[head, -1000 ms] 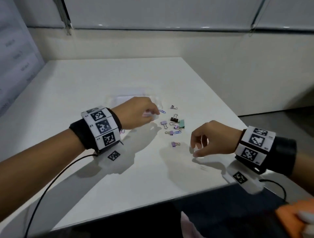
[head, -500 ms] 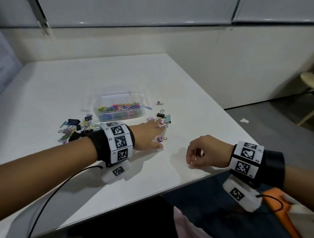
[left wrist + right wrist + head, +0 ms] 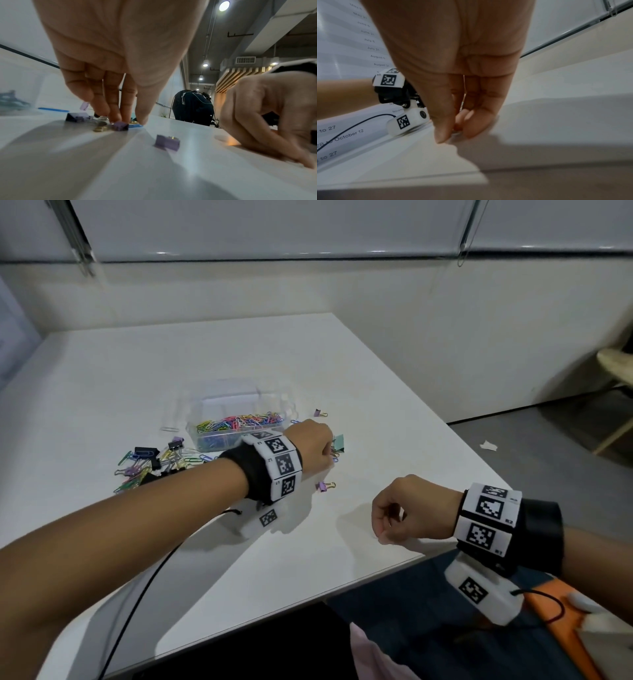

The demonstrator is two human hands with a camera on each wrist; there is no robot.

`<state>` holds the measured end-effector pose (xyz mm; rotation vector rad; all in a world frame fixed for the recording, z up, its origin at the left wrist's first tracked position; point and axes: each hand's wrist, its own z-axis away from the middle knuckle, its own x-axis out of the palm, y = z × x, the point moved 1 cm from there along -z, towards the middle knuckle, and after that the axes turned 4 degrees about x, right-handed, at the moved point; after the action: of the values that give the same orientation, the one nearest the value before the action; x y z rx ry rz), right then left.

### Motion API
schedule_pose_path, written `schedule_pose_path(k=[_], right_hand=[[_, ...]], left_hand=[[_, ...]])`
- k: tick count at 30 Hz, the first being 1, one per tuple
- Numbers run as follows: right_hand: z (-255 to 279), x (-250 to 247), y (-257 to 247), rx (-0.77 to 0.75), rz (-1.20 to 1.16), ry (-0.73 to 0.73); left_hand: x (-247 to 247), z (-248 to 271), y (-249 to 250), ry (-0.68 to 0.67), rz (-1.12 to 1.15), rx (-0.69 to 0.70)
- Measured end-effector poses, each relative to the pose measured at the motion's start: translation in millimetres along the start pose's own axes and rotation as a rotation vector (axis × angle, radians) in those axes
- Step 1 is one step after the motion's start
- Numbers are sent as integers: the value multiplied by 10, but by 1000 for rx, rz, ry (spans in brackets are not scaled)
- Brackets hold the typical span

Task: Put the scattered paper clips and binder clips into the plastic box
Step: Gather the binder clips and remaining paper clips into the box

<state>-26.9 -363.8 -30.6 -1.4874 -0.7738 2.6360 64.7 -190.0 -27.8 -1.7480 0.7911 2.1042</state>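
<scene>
Fingertips of my left hand (image 3: 120, 75) come down together on a purple binder clip (image 3: 120, 126) on the table (image 3: 308, 542), right of the plastic box (image 3: 239, 426) of paper clips (image 3: 239, 421); whether they grip it I cannot tell. Another purple clip (image 3: 324, 485) lies nearer me. My right hand (image 3: 411, 511) rests loosely curled near the table's edge, holding nothing I can see.

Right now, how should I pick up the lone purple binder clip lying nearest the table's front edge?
Pinch the purple binder clip across its two sloped body faces, coming straight down. It lies flat, apart from the other clips, its wire handles pointing right, so nothing seems to block fingers from above.
</scene>
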Motion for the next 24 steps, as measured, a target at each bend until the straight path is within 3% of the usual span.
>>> schedule_pose_path(k=[4,11,16,21,24], right_hand=[[-15,-8,16,6,-24,41],[-152,-142,-66,-21,141,56],[-490,-316,-236,-25,298,66],[-884,-705,-532,-91,366,230],[-1154,-899,-714,-130,281,337]], left_hand=[[-7,-78,37,-65,0,35],[4,22,-6,-138,-29,2],[52,170,-29,-53,-44,-13],[-26,343,-184,-102,-44,-11],[-201,417,-404,-30,-29,-56]])
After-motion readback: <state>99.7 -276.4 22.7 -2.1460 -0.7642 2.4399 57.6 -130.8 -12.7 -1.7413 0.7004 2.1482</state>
